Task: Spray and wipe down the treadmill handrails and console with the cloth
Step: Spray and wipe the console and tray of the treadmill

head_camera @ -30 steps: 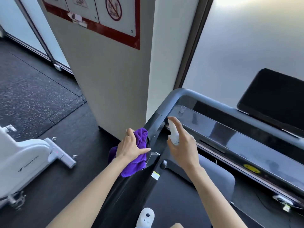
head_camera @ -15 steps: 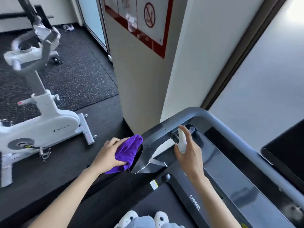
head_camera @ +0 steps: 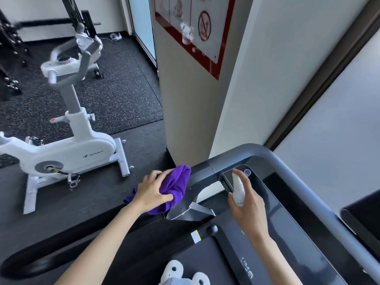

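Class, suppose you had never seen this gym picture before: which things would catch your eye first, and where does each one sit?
The purple cloth stands out first, bunched in the left hand against the treadmill's grey handrail at centre. Just right of it, the right hand holds a small white spray bottle over the glossy black console. Far left, a white exercise bike stands on the dark floor.
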The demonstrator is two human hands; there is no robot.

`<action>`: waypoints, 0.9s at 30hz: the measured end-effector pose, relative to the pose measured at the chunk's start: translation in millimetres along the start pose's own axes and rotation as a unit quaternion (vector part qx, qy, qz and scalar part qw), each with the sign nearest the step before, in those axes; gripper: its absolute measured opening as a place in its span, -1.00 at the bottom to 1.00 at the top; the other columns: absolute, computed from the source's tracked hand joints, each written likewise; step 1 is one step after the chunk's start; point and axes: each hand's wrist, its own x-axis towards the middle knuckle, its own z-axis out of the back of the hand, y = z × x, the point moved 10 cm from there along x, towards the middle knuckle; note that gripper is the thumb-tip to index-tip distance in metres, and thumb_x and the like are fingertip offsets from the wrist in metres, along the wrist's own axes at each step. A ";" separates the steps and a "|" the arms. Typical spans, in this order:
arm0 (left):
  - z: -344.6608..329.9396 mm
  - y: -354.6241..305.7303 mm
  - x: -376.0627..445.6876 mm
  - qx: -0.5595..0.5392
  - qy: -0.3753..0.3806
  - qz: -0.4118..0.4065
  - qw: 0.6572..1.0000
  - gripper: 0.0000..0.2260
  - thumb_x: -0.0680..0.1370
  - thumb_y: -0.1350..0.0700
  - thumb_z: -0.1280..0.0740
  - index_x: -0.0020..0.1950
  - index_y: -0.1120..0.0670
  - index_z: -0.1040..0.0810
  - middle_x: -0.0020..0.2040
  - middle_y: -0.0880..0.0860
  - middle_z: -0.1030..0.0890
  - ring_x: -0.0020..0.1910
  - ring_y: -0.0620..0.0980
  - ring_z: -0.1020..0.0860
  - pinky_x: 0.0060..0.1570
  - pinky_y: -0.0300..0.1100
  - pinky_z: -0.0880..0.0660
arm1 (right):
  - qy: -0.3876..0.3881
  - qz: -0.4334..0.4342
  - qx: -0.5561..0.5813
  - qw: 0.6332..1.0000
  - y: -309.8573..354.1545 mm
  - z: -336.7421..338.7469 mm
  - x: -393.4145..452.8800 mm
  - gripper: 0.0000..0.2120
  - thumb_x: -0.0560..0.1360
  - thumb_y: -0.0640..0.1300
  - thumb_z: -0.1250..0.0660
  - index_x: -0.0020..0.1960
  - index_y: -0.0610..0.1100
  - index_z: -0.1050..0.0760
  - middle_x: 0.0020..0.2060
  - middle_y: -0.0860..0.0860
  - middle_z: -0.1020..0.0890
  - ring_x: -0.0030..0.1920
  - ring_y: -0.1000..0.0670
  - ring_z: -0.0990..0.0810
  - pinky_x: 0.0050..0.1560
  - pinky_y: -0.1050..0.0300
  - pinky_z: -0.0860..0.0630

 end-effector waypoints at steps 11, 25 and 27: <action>12.5 -13.0 7.9 0.054 -0.124 -0.050 0.990 -0.29 0.27 -0.30 -0.51 0.34 -0.06 -0.48 0.02 -0.04 -0.49 0.01 0.03 -0.50 -0.04 -0.06 -0.49 | 0.005 -0.032 0.003 0.999 -15.1 -3.4 -2.0 -0.40 0.47 -0.28 -0.34 0.39 0.19 -0.33 -0.27 0.18 -0.50 -0.38 0.16 -0.40 -0.24 0.16 -0.41; -4.6 -41.4 32.7 0.002 -0.130 0.001 0.992 -0.44 0.47 -0.30 -0.31 0.33 0.01 -0.49 0.11 0.07 -0.50 0.05 0.17 -0.53 0.01 0.06 -0.51 | 0.007 -0.001 -0.047 0.999 -5.7 0.9 18.9 -0.31 0.46 -0.28 -0.32 0.35 0.34 -0.20 -0.05 0.15 -0.55 -0.21 -0.03 -0.52 -0.16 0.07 -0.48; 6.9 -15.5 22.9 -0.030 -0.159 0.031 0.986 -0.49 0.47 -0.31 -0.26 0.21 0.04 -0.56 0.03 0.06 -0.55 0.02 0.18 -0.56 -0.08 0.01 -0.51 | 0.014 0.001 -0.075 0.997 -1.9 -4.7 22.8 -0.32 0.47 -0.27 -0.31 0.42 0.27 -0.24 -0.05 0.06 -0.57 -0.20 -0.09 -0.54 -0.17 0.03 -0.50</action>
